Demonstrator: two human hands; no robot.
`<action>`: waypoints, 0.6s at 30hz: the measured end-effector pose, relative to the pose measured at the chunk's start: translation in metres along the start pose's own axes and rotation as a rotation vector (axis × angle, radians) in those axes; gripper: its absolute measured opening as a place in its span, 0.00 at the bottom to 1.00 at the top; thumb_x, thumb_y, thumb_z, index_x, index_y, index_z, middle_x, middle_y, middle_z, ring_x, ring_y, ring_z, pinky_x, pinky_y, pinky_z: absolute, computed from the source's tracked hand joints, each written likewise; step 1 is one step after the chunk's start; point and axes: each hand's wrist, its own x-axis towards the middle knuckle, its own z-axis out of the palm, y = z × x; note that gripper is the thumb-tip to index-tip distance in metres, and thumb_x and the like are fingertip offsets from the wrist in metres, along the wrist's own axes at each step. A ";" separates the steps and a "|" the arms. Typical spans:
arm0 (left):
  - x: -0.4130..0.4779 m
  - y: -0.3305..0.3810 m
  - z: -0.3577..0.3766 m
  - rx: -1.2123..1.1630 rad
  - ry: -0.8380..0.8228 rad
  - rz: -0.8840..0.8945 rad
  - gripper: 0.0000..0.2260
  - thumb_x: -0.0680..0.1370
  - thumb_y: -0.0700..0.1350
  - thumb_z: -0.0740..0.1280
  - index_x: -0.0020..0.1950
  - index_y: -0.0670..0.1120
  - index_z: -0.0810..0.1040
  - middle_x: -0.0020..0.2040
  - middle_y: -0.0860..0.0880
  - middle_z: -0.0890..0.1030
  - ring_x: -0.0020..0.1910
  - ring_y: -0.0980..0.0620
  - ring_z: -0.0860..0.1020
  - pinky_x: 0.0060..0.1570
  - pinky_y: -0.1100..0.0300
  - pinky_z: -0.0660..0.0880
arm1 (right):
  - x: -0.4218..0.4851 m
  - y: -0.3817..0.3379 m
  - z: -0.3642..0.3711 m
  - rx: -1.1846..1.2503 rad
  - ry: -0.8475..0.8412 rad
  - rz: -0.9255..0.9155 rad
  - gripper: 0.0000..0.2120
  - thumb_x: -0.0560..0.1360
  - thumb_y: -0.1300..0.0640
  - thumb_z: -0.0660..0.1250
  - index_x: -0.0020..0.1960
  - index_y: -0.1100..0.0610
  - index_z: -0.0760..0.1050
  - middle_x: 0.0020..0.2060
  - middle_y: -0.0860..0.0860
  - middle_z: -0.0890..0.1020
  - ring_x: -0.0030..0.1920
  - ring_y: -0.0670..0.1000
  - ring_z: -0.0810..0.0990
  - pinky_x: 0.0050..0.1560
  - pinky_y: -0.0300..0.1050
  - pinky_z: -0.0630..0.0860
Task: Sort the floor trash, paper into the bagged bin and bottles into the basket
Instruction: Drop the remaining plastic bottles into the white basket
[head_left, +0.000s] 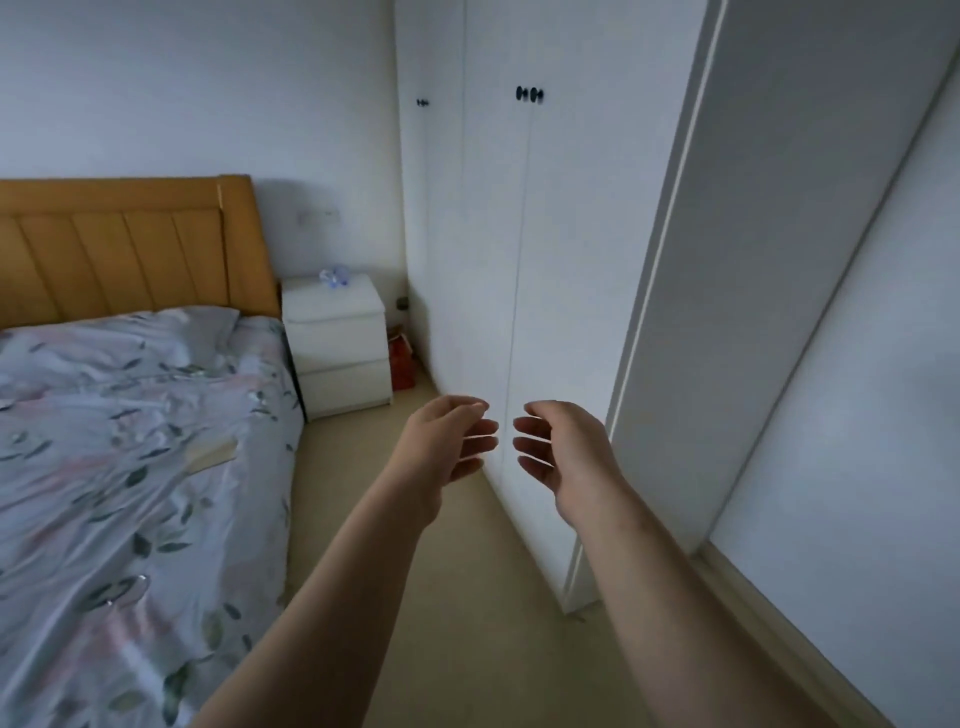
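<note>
Head view, down the strip of beige floor (467, 597) between bed (130, 467) and white wardrobe (519, 260). Left hand (447, 441) and right hand (561, 447): stretched forward at about the same height, palms facing each other, fingers loosely curled, released, grasping nothing; fingertips near one another, not touching. No paper, bottles, bagged bin or basket on the visible floor, so direction from hands to the task's things: cannot tell. Two candidates, both ahead and left of the hands, well apart from them. First: small clear bluish object (335, 276) on top of white nightstand (337, 353), possibly a crushed bottle, too blurred to call, long axis unreadable. Second: red object (402, 361) on the floor in the gap between nightstand and wardrobe, partly hidden by the nightstand, perhaps a bag. Left hand on the nearer side for either. Flat tan piece (213, 452) on the bedcover, left of the left hand; paper or book undecided, and not on the floor. Judgement: search step, nothing sorted in view; next move likely calls for turning or stepping on to bring trash and containers into sight. Hidden: floor under the forearms, space below the bed edge; right side closed off by pale panel (805, 260).
</note>
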 end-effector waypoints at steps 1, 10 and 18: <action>0.020 0.004 -0.006 0.003 0.030 -0.014 0.07 0.79 0.42 0.61 0.44 0.48 0.77 0.38 0.50 0.81 0.37 0.54 0.79 0.43 0.58 0.75 | 0.021 -0.004 0.014 -0.007 -0.015 0.010 0.04 0.76 0.59 0.61 0.44 0.57 0.74 0.37 0.52 0.79 0.36 0.50 0.77 0.38 0.42 0.74; 0.195 0.021 -0.113 -0.057 0.322 -0.015 0.06 0.78 0.43 0.62 0.44 0.49 0.76 0.38 0.50 0.80 0.38 0.54 0.79 0.39 0.60 0.74 | 0.188 -0.001 0.167 -0.128 -0.266 0.112 0.05 0.77 0.57 0.61 0.44 0.56 0.74 0.37 0.51 0.79 0.35 0.49 0.77 0.35 0.41 0.73; 0.376 0.049 -0.230 -0.043 0.357 -0.029 0.06 0.78 0.43 0.62 0.42 0.49 0.76 0.37 0.51 0.80 0.37 0.54 0.78 0.37 0.60 0.72 | 0.344 0.003 0.325 -0.145 -0.268 0.166 0.04 0.77 0.58 0.61 0.47 0.57 0.74 0.37 0.51 0.78 0.34 0.49 0.76 0.34 0.41 0.72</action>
